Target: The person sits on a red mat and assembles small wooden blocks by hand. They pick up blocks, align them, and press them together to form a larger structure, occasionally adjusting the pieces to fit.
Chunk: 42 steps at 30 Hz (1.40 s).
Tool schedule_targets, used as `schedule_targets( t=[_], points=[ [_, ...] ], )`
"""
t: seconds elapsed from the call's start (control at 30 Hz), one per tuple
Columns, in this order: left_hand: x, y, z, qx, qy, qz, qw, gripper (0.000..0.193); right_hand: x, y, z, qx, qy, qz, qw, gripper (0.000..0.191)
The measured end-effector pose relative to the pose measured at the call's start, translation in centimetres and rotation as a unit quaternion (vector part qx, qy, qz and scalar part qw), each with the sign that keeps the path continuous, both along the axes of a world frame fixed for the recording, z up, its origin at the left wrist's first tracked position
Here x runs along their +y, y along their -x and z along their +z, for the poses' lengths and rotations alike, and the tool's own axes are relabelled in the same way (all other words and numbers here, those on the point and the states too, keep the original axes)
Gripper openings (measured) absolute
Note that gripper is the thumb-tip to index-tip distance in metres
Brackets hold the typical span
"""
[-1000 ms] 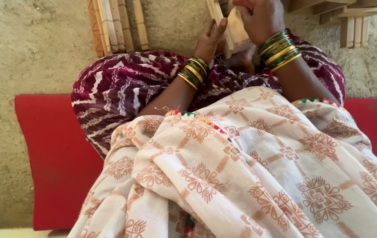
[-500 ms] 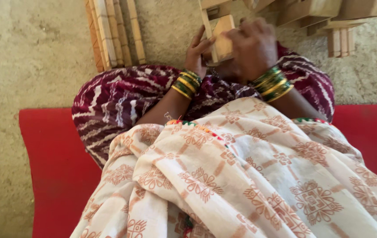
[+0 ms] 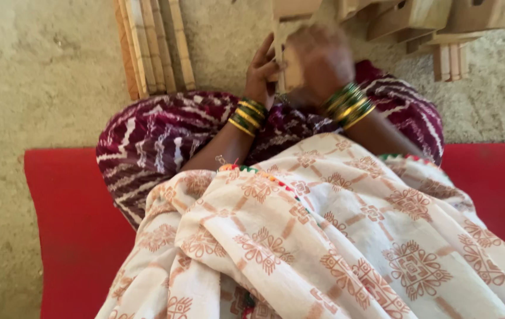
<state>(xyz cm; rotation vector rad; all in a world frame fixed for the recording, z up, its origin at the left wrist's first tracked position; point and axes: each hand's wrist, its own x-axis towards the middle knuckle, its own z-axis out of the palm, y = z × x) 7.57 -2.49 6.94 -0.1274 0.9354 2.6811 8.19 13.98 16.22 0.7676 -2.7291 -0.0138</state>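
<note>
Both hands meet over my lap on a small pale wooden piece (image 3: 288, 66). My left hand (image 3: 262, 70) grips its left side with curled fingers. My right hand (image 3: 318, 62) is blurred and covers its right side. Green and gold bangles ring both wrists. A cream shawl with an orange pattern (image 3: 335, 248) drapes over my front, and a maroon striped cloth (image 3: 158, 142) covers my knees.
A bundle of flat wooden slats (image 3: 152, 47) lies on the sandy floor at upper left. More wooden pieces and blocks (image 3: 429, 23) are piled at upper right. I sit on a red mat (image 3: 69, 236) that stretches to both sides.
The view has tilted so the hands and the wooden piece sit lower in the frame. The right hand has shifted down over the piece and is now blurred.
</note>
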Motion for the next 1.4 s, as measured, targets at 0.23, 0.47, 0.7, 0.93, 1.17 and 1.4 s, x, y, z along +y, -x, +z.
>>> schedule_targets(
  t=[0.23,0.47,0.7,0.93,1.17,1.4],
  points=[
    [0.0,-0.1,0.2,0.013,0.001,-0.011,1.000,0.094,2.0,2.3,1.0,-0.028,0.120,0.013,0.992,0.031],
    [0.2,-0.2,-0.3,-0.028,-0.017,-0.010,0.999,0.092,1.6,2.4,2.7,-0.188,0.279,-0.055,0.940,0.028],
    [0.4,-0.4,-0.7,-0.037,-0.047,-0.005,0.998,0.091,1.6,2.4,2.2,-0.236,0.325,-0.071,0.913,0.038],
    [0.5,-0.4,-0.9,-0.023,-0.036,-0.017,0.999,0.090,1.6,4.0,0.4,-0.298,0.424,-0.065,0.853,0.038],
    [0.8,-0.4,-0.7,-0.078,-0.096,-0.024,0.992,0.088,0.9,4.1,-1.3,-0.173,0.537,-0.196,0.802,0.028],
    [0.4,0.0,-1.5,-0.174,-0.188,-0.032,0.966,0.061,-0.3,4.5,0.1,0.011,0.518,-0.148,0.842,0.008]
  ],
)
